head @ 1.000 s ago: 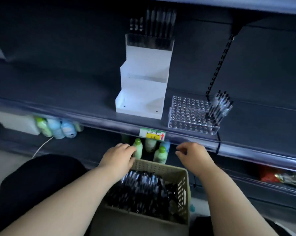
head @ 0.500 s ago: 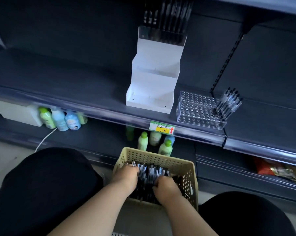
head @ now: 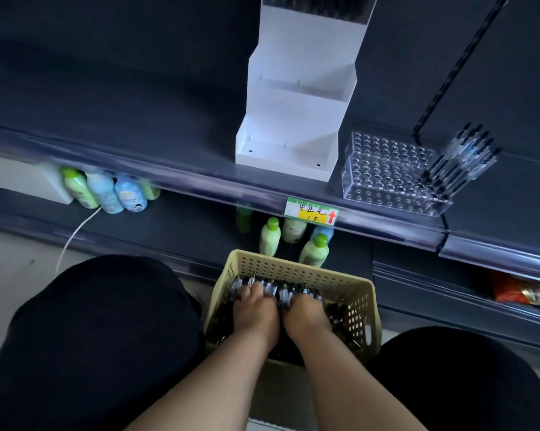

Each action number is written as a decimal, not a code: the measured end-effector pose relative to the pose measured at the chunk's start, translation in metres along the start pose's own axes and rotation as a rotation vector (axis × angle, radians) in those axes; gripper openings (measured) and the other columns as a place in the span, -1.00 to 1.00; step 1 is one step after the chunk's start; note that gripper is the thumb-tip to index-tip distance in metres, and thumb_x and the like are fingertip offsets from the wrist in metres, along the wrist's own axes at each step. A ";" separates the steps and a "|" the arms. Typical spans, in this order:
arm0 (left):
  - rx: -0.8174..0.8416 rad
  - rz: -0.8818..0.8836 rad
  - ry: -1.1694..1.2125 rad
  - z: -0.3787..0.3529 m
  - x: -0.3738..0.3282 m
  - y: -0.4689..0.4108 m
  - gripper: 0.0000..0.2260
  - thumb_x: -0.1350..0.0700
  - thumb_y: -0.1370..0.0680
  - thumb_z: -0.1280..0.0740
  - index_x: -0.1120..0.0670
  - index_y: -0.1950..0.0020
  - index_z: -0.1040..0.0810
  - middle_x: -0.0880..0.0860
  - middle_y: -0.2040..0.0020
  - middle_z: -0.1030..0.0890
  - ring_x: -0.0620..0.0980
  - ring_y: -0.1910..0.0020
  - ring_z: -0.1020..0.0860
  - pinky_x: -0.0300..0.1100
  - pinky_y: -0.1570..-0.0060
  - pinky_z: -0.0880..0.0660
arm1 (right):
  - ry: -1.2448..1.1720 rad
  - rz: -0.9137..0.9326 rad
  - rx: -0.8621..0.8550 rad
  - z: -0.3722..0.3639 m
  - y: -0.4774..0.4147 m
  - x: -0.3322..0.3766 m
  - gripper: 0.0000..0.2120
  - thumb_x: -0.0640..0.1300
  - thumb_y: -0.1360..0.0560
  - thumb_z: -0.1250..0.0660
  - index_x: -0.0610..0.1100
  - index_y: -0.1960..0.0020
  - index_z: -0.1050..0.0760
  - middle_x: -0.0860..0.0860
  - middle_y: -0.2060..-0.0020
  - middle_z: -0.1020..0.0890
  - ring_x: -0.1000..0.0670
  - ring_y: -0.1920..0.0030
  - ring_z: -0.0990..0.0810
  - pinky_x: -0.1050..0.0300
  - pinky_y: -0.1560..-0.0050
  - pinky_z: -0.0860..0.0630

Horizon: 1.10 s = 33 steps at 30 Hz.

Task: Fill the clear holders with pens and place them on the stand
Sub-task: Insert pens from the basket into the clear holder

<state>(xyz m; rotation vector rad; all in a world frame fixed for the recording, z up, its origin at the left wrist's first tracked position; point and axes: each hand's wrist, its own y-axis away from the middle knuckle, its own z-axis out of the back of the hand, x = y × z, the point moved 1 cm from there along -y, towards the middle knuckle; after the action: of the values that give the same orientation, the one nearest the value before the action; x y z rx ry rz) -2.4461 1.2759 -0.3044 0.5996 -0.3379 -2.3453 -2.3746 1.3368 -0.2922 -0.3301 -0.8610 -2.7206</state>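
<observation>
A beige perforated basket [head: 360,303] full of black pens [head: 281,290] sits between my knees. Both hands are down in the pile: my left hand [head: 254,309] and my right hand [head: 306,312] lie side by side with fingers curled into the pens, gathering a bunch. On the shelf above, a clear holder [head: 387,172] with many holes stands mostly empty, with several pens [head: 458,157] upright at its right end. To its left stands the white stepped stand [head: 293,119], whose top tier holds a filled clear holder [head: 318,7].
Small green and blue bottles [head: 293,237] stand on the lower shelf just behind the basket, more bottles [head: 107,191] to the left beside a white box [head: 29,178]. A price label [head: 312,211] hangs on the shelf edge. My dark-clothed knees flank the basket.
Both hands dropped from the shelf edge into the basket and dug into the pens. My view tilted down and closer.
</observation>
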 end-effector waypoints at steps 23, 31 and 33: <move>0.032 0.217 0.336 -0.005 -0.001 -0.015 -0.60 -0.17 -0.60 -0.08 0.00 -0.30 -0.47 0.00 -0.40 -0.34 0.05 -0.39 -0.27 -0.02 -0.24 -0.23 | -0.470 0.016 0.157 0.013 0.006 -0.004 -0.72 -0.09 -0.52 -0.23 -0.06 0.37 -0.38 0.03 0.41 -0.42 0.08 0.41 -0.36 0.19 0.34 -0.33; -0.284 0.023 0.661 0.021 -0.009 0.011 -0.86 0.05 -0.58 -0.25 0.07 -0.06 -0.54 0.02 0.05 -0.64 0.05 0.03 -0.57 -0.24 0.20 -0.31 | -0.616 0.151 -0.186 0.033 0.020 0.000 -0.84 -0.14 -0.40 -0.36 -0.07 0.08 -0.41 0.05 0.23 -0.57 0.11 0.28 -0.50 0.36 0.39 -0.33; -0.335 -0.031 0.739 0.030 -0.014 0.017 -0.86 0.08 -0.57 -0.28 0.03 -0.11 -0.52 -0.04 0.08 -0.62 0.01 0.05 -0.58 -0.27 0.18 -0.33 | -0.621 0.220 -0.253 0.042 0.027 0.001 -0.73 -0.17 -0.40 -0.34 0.00 -0.01 -0.31 0.10 0.27 -0.55 0.15 0.30 -0.51 0.37 0.40 -0.34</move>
<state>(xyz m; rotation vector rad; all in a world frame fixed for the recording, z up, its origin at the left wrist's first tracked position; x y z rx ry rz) -2.4422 1.2749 -0.2671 1.2294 0.3922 -1.9669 -2.3613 1.3404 -0.2437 -1.2861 -0.5578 -2.5340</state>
